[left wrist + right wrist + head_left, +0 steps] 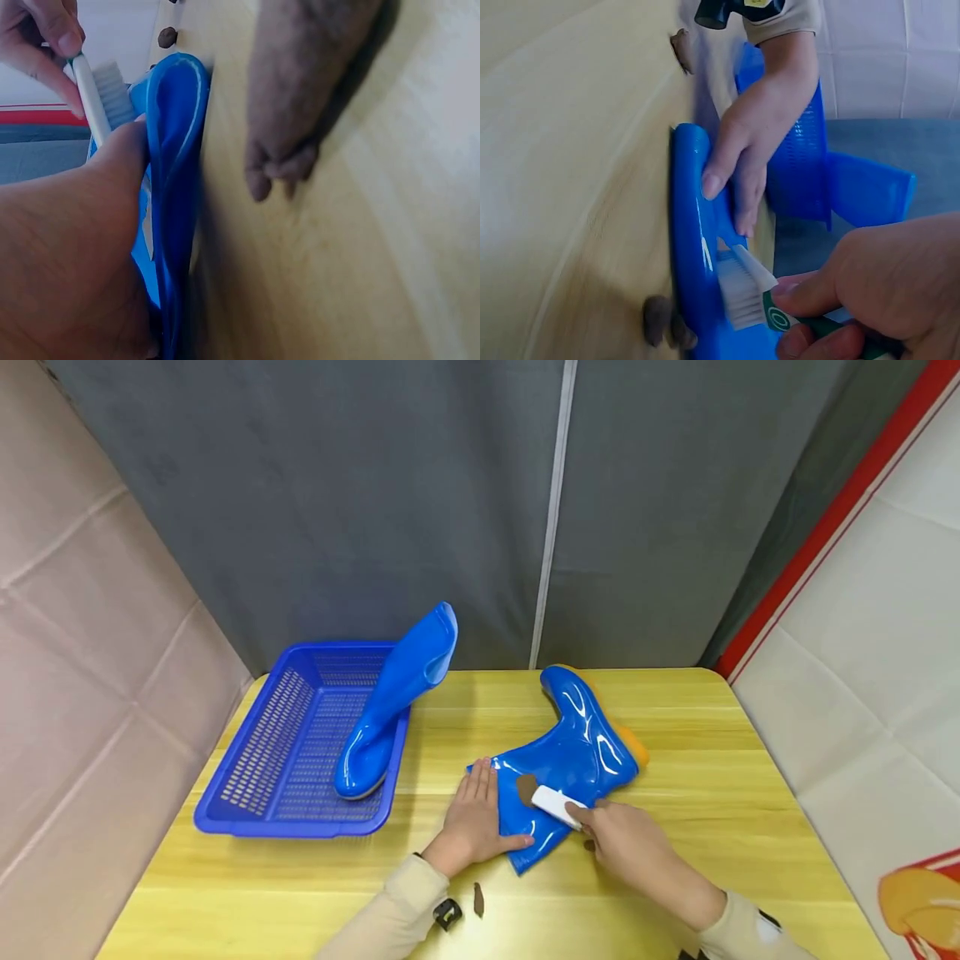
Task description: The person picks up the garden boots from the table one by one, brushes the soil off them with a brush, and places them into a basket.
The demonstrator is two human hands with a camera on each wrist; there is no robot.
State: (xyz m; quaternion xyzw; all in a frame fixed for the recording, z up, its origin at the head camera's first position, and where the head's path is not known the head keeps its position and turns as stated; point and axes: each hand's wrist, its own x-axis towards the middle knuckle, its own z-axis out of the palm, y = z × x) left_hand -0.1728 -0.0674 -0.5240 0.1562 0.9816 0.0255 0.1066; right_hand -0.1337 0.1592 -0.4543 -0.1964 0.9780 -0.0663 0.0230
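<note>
A blue rubber boot with an orange sole lies on its side on the table, its toe toward the back. My left hand presses on the open end of its shaft, fingers straight, thumb along the edge. In my right hand I grip a scrubbing brush with a white head and a green handle part. Its white bristles are against the shaft, beside a brown mud patch. The boot's opening is pressed nearly flat in the left wrist view.
A blue plastic basket stands at the left, with a second blue boot leaning in it over the right rim. A brown clump lies near my left sleeve, and several small lumps lie beside the boot. A grey curtain hangs behind.
</note>
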